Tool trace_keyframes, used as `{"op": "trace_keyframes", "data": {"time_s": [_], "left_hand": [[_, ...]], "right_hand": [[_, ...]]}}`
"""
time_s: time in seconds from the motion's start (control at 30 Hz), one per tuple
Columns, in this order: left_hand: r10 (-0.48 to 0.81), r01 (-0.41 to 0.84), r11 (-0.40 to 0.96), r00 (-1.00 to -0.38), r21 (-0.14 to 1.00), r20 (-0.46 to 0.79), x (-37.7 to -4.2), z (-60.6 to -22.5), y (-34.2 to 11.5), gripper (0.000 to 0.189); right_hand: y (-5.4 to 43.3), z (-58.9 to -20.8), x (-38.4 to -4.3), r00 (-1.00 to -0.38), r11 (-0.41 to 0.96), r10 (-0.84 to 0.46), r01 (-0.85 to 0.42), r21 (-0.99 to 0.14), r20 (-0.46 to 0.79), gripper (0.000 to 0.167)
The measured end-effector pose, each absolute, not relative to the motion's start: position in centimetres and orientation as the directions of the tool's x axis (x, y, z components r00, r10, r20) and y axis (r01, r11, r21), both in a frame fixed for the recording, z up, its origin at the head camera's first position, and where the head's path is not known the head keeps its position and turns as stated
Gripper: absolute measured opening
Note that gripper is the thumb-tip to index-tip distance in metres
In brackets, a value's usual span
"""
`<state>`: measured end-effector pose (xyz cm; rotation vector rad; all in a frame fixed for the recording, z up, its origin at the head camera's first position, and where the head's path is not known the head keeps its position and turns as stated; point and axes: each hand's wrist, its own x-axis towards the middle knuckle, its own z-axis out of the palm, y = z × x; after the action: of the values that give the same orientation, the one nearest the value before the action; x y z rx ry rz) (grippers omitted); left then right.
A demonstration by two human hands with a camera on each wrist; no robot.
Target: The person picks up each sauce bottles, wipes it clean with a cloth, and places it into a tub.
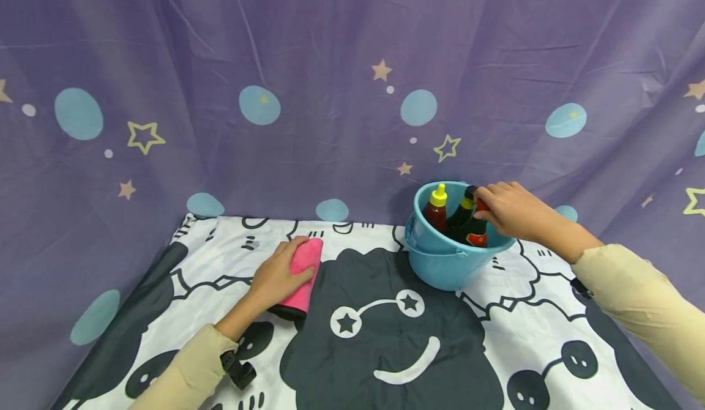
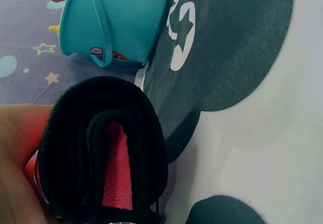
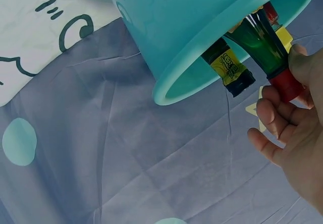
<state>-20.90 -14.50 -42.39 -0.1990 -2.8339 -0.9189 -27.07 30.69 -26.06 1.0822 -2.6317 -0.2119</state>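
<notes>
My left hand (image 1: 277, 278) grips a rolled pink cloth (image 1: 307, 260) with a black edge, standing roughly upright on the sheet. In the left wrist view the roll's end shows black folds around a pink fuzzy layer (image 2: 118, 171). Over at the right, my right hand (image 1: 512, 209) pinches the red cap (image 3: 285, 85) of a green glass bottle (image 3: 258, 41), whose lower part sits inside a blue bucket (image 1: 440, 269). Beside it in the bucket stand a black-capped bottle (image 3: 230, 66) with a yellow neck label and a dark red squeeze bottle (image 1: 436, 214) with a yellow nozzle.
A black-and-white cartoon-print sheet (image 1: 385, 342) covers the surface under everything. Close behind the bucket hangs a purple curtain (image 1: 330, 153) printed with stars and dots. The bucket's handle (image 2: 103, 27) hangs down on its near side.
</notes>
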Motion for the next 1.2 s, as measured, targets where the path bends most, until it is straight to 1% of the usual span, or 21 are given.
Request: {"op": "trace_keyframes", "data": {"time_s": [0.27, 0.43, 0.7, 0.87, 1.1, 1.2], "left_hand": [[0.063, 0.179, 0.823, -0.972, 0.539, 0.227, -21.5, -41.3, -15.2, 0.067], [0.059, 0.181, 0.853, -0.966, 0.489, 0.254, -22.4, -41.0, -16.2, 0.066], [0.048, 0.121, 0.9, -0.982, 0.419, 0.181, -23.7, -41.5, -17.9, 0.068], [0.048, 0.102, 0.913, -0.988, 0.395, 0.145, -24.0, -42.2, -18.8, 0.068], [0.043, 0.087, 0.909, -0.992, 0.408, 0.117, -24.0, -42.8, -19.3, 0.068], [0.043, 0.086, 0.908, -0.993, 0.41, 0.113, -24.0, -43.0, -19.3, 0.068]], "right_hand": [[30.4, -25.6, -26.6, -0.704, 0.725, -0.686, -0.641, 0.252, 0.183, 0.018], [30.2, -25.3, -26.6, -0.725, 0.741, -0.667, -0.625, 0.245, 0.168, 0.018], [30.1, -25.1, -26.3, -0.749, 0.759, -0.645, -0.606, 0.238, 0.148, 0.019], [29.9, -24.8, -26.1, -0.757, 0.768, -0.636, -0.6, 0.225, 0.153, 0.025], [29.8, -24.5, -25.9, -0.763, 0.778, -0.622, -0.579, 0.243, 0.175, 0.038], [29.7, -24.4, -25.8, -0.775, 0.789, -0.607, -0.561, 0.251, 0.176, 0.042]]}}
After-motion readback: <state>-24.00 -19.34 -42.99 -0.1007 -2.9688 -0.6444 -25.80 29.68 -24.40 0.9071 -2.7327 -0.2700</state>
